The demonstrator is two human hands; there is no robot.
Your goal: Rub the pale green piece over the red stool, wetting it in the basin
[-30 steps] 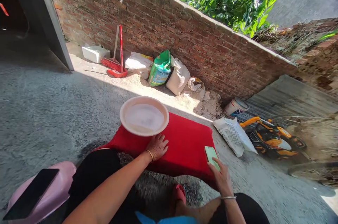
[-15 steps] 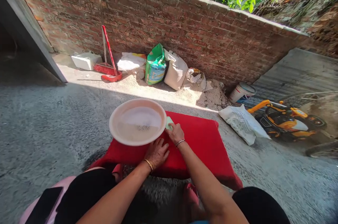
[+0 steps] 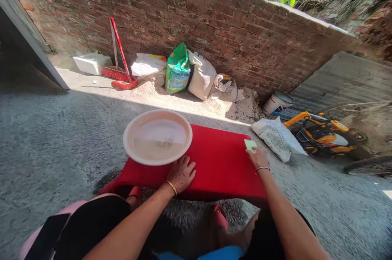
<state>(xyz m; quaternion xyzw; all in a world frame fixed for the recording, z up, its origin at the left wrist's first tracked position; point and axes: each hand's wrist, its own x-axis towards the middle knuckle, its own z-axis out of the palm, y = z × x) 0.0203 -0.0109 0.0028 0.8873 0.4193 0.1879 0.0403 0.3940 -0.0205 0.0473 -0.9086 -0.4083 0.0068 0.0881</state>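
Note:
A red cloth (image 3: 220, 158) covers a low bench or table in front of my knees. My left hand (image 3: 183, 174) lies flat on it with fingers stretched out, close against the near rim of a pale pink basin (image 3: 143, 158). Water seems to fill the basin, with a dark printed mark visible at its bottom. At the cloth's far right edge, my right hand (image 3: 259, 158) is closed on a small, flat, pale green rectangular block (image 3: 250, 145). Its exact kind cannot be made out. A bracelet circles each wrist.
Along the brick wall (image 3: 239, 43) stand a white box (image 3: 92, 64), a red broom and dustpan (image 3: 125, 83), a green sack (image 3: 177, 74), other bags and a bucket (image 3: 278, 104). A white sack (image 3: 278, 137) and a yellow-black toy vehicle (image 3: 329, 135) lie to the right.
My right hand has slid the pale green block from beside the basin to the cloth's far right edge. My left hand stays on the cloth. The view has shifted slightly.

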